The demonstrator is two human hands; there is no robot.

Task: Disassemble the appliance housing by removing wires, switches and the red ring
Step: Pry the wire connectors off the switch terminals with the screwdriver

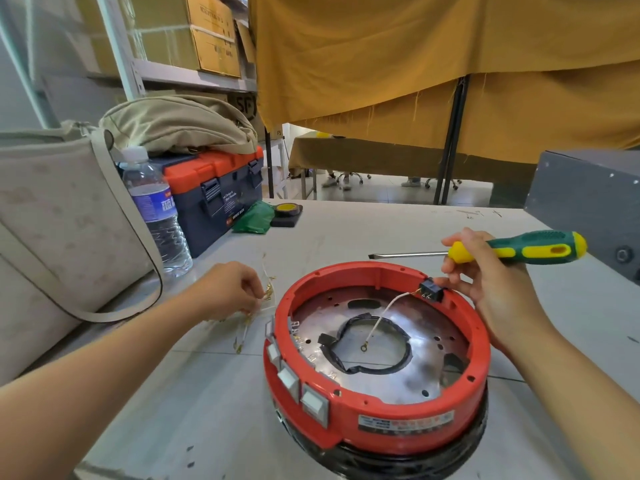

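The round appliance housing lies on the table with its red ring (398, 424) on top of a black base. Inside is a metal plate (415, 368) with a central hole. Several white switches (313, 403) sit in the ring's left front wall. A black switch (433, 289) sits at the ring's far rim, with a white wire (381, 317) hanging from it to a ring terminal. My right hand (485, 285) grips a green-and-yellow screwdriver (512, 251) and touches the black switch. My left hand (235, 289) pinches loose wires (256, 306) lying left of the ring.
At the left stand a beige bag (62, 230), a water bottle (156, 209) and an orange-and-blue toolbox (221, 188). A green cloth (252, 216) and a tape roll (287, 209) lie behind. A grey box (588, 202) stands at the right.
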